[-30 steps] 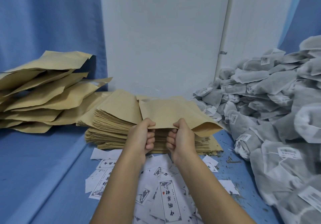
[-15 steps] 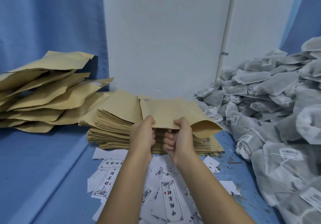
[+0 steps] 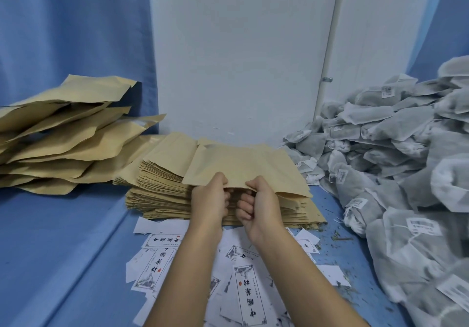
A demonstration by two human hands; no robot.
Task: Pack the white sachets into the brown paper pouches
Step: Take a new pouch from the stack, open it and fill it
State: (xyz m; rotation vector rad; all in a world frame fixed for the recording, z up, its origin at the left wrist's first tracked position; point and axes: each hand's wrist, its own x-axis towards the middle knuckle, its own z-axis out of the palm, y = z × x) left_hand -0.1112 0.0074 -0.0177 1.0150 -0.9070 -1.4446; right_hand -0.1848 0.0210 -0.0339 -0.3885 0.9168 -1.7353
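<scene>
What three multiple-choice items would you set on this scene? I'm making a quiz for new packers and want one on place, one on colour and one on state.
1. Where is the heap of white sachets?
A. right of the stack of flat pouches
B. left of it
C. on top of it

2. What colour is the table cover?
A. red
B. blue
C. green

3. What are the left hand and right hand doing?
A. lying flat and open
B. each lifting a sachet
C. both pinching the near edge of the top pouch

Key:
1 A, the sachets fill the right side of the view.
2 B, blue cloth shows all around the piles.
3 C, both hands' fingers are curled at that pouch's edge.
</scene>
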